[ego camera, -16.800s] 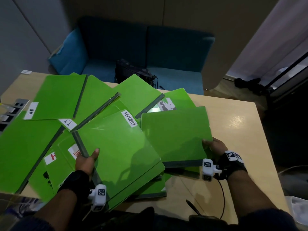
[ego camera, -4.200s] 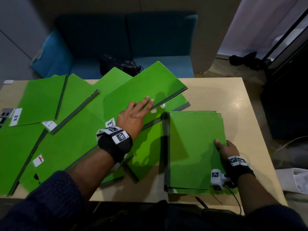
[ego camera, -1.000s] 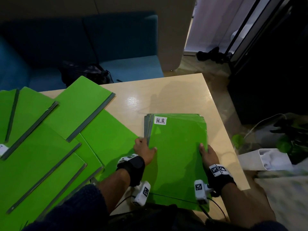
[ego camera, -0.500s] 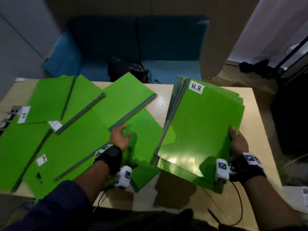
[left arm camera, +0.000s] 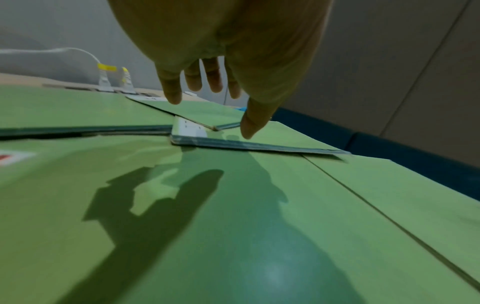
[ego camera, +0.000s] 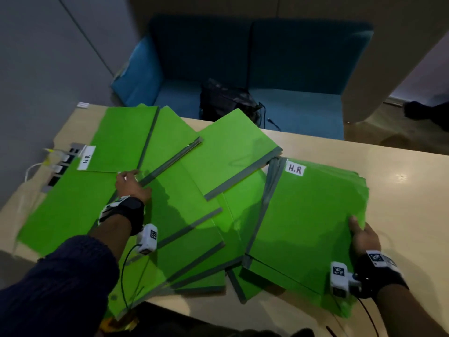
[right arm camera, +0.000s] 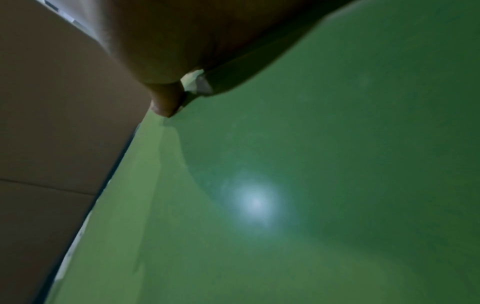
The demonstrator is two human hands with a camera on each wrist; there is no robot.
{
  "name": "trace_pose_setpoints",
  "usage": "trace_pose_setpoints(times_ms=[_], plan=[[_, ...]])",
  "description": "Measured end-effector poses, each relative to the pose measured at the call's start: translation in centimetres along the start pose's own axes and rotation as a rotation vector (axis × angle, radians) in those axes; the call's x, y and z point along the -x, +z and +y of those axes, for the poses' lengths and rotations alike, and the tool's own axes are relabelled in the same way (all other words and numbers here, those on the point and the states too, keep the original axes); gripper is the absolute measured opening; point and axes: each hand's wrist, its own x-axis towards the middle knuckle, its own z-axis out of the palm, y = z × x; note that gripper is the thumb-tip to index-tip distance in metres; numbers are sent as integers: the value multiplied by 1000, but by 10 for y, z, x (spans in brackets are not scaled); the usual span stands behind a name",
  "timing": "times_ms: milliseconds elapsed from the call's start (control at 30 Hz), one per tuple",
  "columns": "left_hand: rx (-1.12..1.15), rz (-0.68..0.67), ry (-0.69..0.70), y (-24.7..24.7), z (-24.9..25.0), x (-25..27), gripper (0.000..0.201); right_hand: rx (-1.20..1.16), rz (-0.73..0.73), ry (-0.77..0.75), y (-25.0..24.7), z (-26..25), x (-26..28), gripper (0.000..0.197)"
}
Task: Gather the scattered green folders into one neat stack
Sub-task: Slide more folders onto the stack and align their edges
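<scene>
On the right half of the head view the right hand (ego camera: 363, 237) grips the right edge of the gathered stack (ego camera: 308, 222), thumb on top of the cover, the top folder's H.R label (ego camera: 295, 169) near the centre of the frame. The left hand (ego camera: 131, 184) reaches out at centre left, fingers (left arm camera: 171, 90) straight and spread, holding nothing, above the corner where two loose folders (ego camera: 170, 190) overlap. These lie fanned across the left half of the wooden table (ego camera: 401, 190), a blue sofa (ego camera: 267, 69) along the top.
</scene>
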Motion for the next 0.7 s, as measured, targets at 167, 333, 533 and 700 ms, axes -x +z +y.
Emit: trace_pose_setpoints(times_ms=[167, 333, 533, 700], plan=[[-80, -48, 52, -6, -6, -45, 82, 25, 34, 38, 7, -3, 1, 58], [-325, -276, 81, 6, -1, -73, 118, 20, 67, 33, 13, -5, 10, 54], [-387, -271, 204, 33, 9, -62, 82, 58, 104, 45, 16, -3, 11, 53], [-360, -285, 270, 37, 15, -65, 40, 59, 118, 39, 17, -6, 13, 51]])
